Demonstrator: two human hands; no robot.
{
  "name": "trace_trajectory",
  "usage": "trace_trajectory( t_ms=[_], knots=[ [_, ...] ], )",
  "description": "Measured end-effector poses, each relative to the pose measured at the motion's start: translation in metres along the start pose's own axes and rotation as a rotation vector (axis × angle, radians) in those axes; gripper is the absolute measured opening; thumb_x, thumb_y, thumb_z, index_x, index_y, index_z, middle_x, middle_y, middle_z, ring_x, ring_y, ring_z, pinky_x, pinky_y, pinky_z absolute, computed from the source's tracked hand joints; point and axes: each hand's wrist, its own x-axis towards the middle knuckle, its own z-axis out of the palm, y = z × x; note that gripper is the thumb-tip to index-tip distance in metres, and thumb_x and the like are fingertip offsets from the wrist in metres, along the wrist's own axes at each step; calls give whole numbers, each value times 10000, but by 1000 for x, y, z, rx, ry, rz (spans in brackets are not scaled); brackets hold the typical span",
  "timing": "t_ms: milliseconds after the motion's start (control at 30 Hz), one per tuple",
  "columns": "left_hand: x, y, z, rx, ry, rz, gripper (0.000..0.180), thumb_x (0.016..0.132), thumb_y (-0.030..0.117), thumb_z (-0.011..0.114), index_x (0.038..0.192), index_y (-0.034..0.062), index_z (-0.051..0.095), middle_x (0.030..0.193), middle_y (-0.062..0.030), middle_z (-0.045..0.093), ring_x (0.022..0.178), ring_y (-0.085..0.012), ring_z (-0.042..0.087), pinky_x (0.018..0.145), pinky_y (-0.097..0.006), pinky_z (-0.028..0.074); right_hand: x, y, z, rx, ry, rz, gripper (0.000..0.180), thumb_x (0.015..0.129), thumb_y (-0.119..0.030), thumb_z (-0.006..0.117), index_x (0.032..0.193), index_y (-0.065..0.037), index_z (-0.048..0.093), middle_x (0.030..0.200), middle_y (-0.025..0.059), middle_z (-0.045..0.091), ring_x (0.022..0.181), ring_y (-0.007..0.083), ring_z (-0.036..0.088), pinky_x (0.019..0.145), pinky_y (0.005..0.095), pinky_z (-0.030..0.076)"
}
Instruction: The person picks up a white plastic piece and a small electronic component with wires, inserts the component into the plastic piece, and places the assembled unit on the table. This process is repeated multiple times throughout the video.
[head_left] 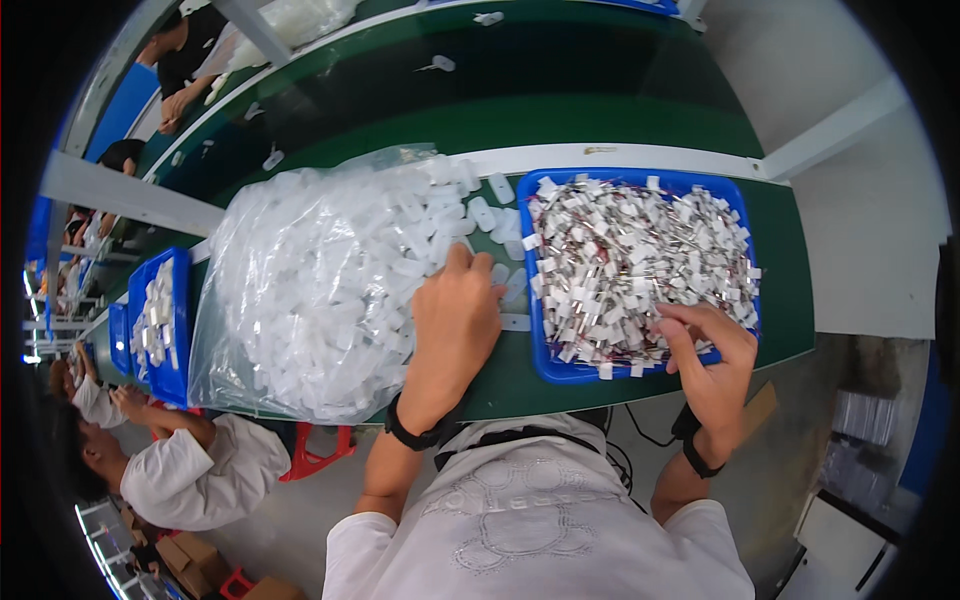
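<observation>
A clear plastic bag (235,290) lies on the bench, heaped with white translucent oblong plastic pieces (330,270). Some of these pieces spill from its right side onto the green surface. My left hand (458,310) is closed at that spill, back upward and fingers curled down among the pieces; its fingertips are partly hidden. To the right is a blue tray (536,340) full of small parts (640,260) with white blocks, thin metal bits and dark red wires. Over its near right part, my right hand (712,355) brings thumb and forefinger together at the parts; what they pinch is too small to make out.
A white rail (620,157) runs behind the tray, with a green belt (560,90) beyond carrying a few loose pieces. Another blue tray (180,330) of white parts stands left of the bag. A co-worker (200,470) sits at the left, beside a red stool (318,455).
</observation>
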Motion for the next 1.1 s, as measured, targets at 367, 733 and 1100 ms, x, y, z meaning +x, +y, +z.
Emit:
trace_trajectory(
  t_ms=[367,733,1100],
  knots=[
    [-6,5,-16,-214,120,10,189,861,-14,704,1038,36,662,985,-127,685,646,-293,644,582,-404,492,8,-2,18,-400,35,-81,67,833,-89,801,879,-75,755,843,27,698,490,169,590,496,316,448],
    [-44,1,-41,-1276,-284,-309,393,918,-95,656,1301,-8,645,978,-43,601,708,-80,614,468,-206,515,17,1,43,-442,7,-159,83,848,-140,799,881,-95,737,829,22,652,561,211,634,511,358,451],
    [-51,-1,-46,-1278,-199,-287,407,1012,44,568,1413,-17,566,886,-55,615,578,-62,528,499,-199,421,20,-9,39,-317,12,-58,83,881,-72,756,900,-52,678,784,30,656,501,135,579,486,321,412]
  ],
)
